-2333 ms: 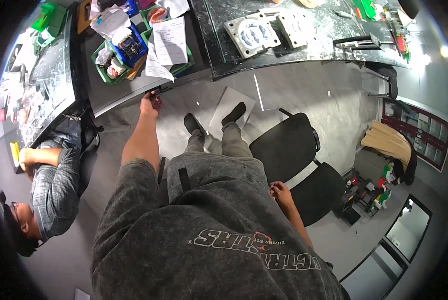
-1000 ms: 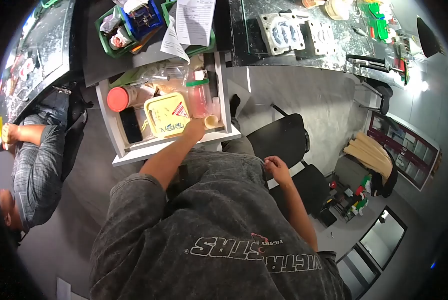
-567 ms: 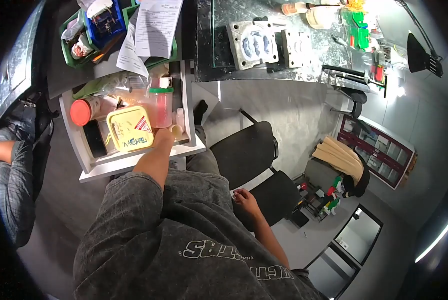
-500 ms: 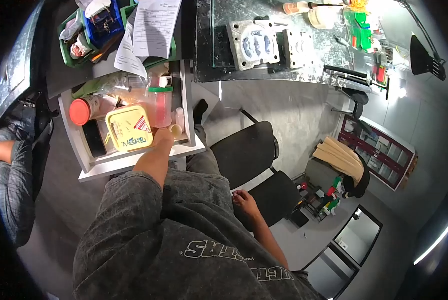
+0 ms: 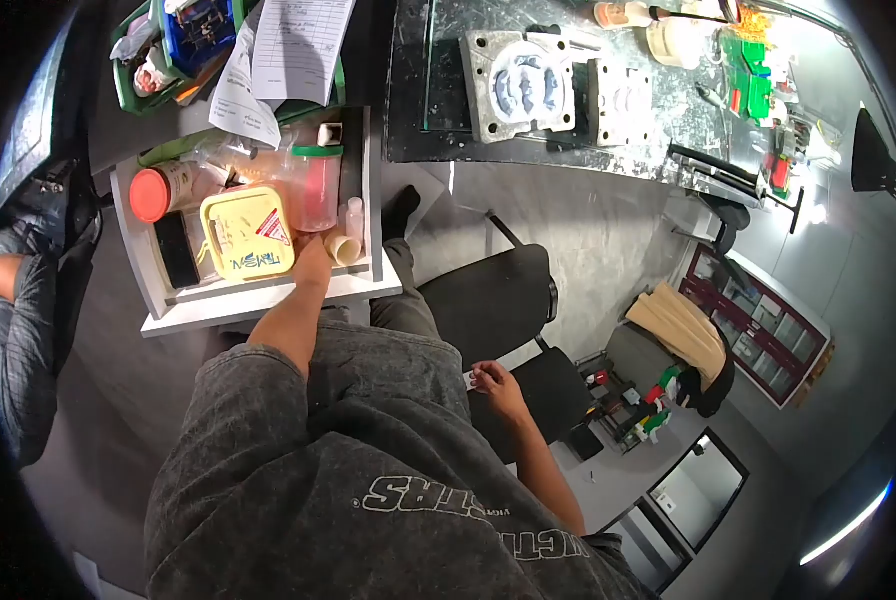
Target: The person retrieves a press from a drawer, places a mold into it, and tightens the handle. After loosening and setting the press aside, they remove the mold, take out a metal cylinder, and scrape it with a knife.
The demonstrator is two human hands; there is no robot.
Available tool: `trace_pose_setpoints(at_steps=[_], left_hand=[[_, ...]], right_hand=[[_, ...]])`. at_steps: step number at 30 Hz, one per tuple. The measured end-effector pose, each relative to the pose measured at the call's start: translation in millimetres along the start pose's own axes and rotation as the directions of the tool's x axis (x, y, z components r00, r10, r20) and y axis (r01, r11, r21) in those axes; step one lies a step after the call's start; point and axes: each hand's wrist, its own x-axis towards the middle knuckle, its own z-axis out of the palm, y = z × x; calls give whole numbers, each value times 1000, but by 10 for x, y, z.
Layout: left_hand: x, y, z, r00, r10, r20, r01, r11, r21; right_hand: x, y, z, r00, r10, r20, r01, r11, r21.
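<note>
My left hand (image 5: 313,262) reaches into an open drawer (image 5: 268,308). Its fingers are hidden between a yellow square tub (image 5: 246,232) and a tipped cream cup (image 5: 344,250), just below a pink jar with a green lid (image 5: 317,192). A small clear bottle (image 5: 355,218) stands right of the jar. Left of the tub lie a black phone-like object (image 5: 176,250) and a jar with a red lid (image 5: 150,195). My right hand (image 5: 500,392) hangs by my side over a black chair, fingers curled, with something small and whitish at the fingertips that I cannot make out.
Papers (image 5: 298,50) and bins (image 5: 200,40) lie above the drawer. Metal mould halves (image 5: 520,86) stand on the workbench (image 5: 428,150). Black chairs (image 5: 488,300) are at the right. Another person's arm (image 5: 3,275) shows at the far left.
The view has shifted slightly. My left hand has gone a little deeper beside the yellow tub, and the cream cup has tilted. My right hand stays near the chair, fingers curled.
</note>
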Motion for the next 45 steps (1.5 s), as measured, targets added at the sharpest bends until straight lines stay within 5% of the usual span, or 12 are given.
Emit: trace_pose_setpoints(at_steps=[4,6,10,17,21,25,28,31,32,35,37,45], left_hand=[[74,19,46,975,175,-138,-145,968,203],[245,-89,157,895,432,-109,-254,697,670],[490,-262,259,875,429,223,-443,528,725],[321,-37,-69,860,451,238,-465,502,730],[265,42,-223,960,209,188,-266,891,367],[100,270,-617,968,170,186,-239,857,457],[-282,716,-1369,931,357,72,-363,922,132],[-255,918,-1758,937,166,306,-255,926,278],[-235,885,-1815,906,248,343,-244,968,-54],[-394,1019,-2020,836,377,399,-154,859,-489],[-735,1388,-2160,776,486,402,-35,669,-742],[-1545,2993,-2075,540,790,290,-158,434,-887]], right_hand=[[42,-30,-76,1000,-21,4,21,999,-45],[-4,-24,-70,999,-39,2,39,999,-14],[-137,77,-25,999,-1,-44,4,998,70],[-481,356,111,992,-3,-125,27,982,185],[-468,692,223,988,51,-144,-15,970,243],[-355,759,406,976,127,-179,-103,986,134],[-257,681,521,976,87,-198,-57,987,153],[36,660,547,955,-1,-297,55,984,172],[-66,412,539,950,6,-311,50,984,173],[168,422,458,797,-399,-454,431,902,-36],[159,94,192,878,-248,-409,310,946,93],[313,-1576,-1554,563,-679,-471,794,603,79]])
